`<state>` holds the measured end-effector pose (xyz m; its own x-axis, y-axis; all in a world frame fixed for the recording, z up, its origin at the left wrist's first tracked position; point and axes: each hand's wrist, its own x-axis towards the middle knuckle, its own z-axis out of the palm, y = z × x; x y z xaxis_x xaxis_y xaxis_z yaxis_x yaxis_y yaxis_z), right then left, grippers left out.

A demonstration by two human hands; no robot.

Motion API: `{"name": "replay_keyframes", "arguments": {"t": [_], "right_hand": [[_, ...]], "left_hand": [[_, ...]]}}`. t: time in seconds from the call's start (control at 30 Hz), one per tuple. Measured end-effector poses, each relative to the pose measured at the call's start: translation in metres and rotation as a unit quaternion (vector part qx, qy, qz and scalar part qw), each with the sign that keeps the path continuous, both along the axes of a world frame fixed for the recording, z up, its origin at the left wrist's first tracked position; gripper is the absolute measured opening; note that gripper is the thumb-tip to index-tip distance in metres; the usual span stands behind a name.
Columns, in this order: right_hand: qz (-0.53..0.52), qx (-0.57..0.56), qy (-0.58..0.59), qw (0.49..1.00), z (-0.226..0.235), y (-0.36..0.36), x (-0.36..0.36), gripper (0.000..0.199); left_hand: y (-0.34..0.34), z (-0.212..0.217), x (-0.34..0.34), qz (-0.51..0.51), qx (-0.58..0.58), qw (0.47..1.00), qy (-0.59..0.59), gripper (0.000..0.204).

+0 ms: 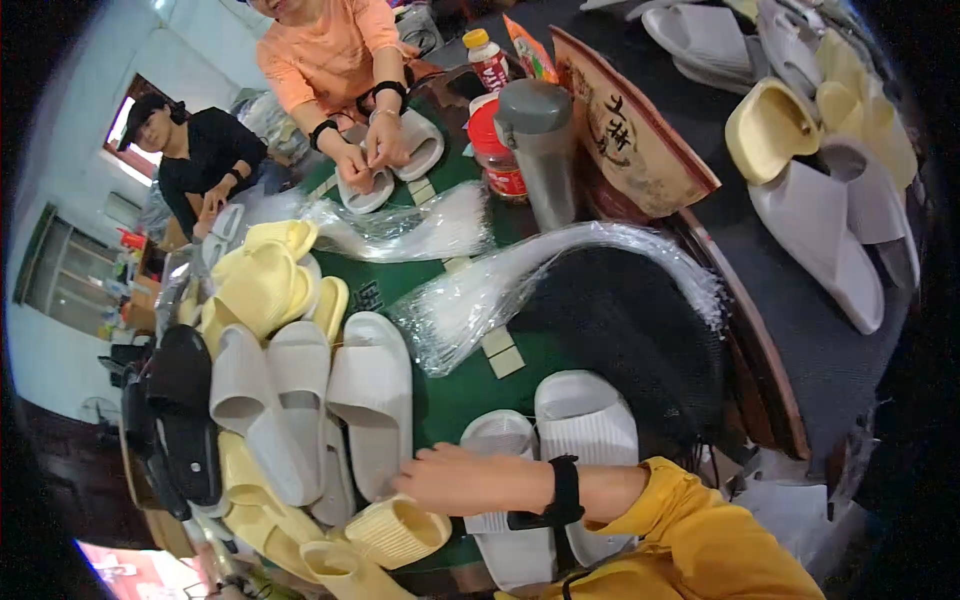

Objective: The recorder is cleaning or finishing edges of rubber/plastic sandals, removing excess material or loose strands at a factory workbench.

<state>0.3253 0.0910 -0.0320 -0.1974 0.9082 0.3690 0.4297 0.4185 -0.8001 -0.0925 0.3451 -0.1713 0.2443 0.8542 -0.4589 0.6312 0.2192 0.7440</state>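
Note:
My right hand (450,482) reaches leftward across the table, with a black band at its wrist. Its curled fingers close on the lower end of a grey slipper (372,395); the fingertips are partly hidden. Just below the hand lies a pale yellow slipper (402,530). Under my wrist is a pair of light grey slippers, the left one (512,560) and the right one (588,425), both with ribbed straps. My left hand does not show.
Grey slippers (245,370), yellow slippers (262,285) and black slippers (182,410) crowd the left. Bundles of clear plastic strips (470,300) lie mid-table. A grey tumbler (540,150) and red-lidded jar (495,150) stand beyond. Two people sit opposite, one handling grey slippers (420,150).

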Motion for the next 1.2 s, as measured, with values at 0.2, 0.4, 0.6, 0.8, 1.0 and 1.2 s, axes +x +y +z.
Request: {"name": "replay_keyframes", "arguments": {"t": [0.2, 0.4, 0.6, 0.8, 1.0, 1.2], "right_hand": [[-0.020, -0.061, -0.202, 0.977, -0.007, -0.018, -0.010, 0.035], [-0.059, -0.090, -0.207, 0.972, 0.001, -0.021, -0.011, 0.043], [-0.101, 0.021, -0.203, 0.974, -0.005, -0.018, -0.001, 0.041], [-0.030, -0.047, -0.215, 0.975, 0.019, -0.021, 0.020, 0.049], [0.009, -0.088, -0.226, 0.970, 0.016, -0.016, 0.021, 0.058], [0.009, -0.062, -0.217, 0.974, 0.020, -0.019, 0.022, 0.057]], "left_hand": [[0.006, 0.080, -0.040, 0.083, 0.033, 0.996, 0.030, 0.049], [-0.032, 0.146, -0.086, 0.191, 0.064, 0.979, 0.027, 0.050], [-0.196, 0.194, -0.185, 0.408, 0.138, 0.902, -0.028, 0.051], [-0.330, 0.230, -0.165, 0.484, 0.292, 0.796, -0.215, 0.044], [-0.280, 0.273, -0.128, 0.479, 0.322, 0.752, -0.319, 0.035], [-0.205, 0.286, -0.138, 0.581, 0.290, 0.695, -0.309, 0.028]]}}
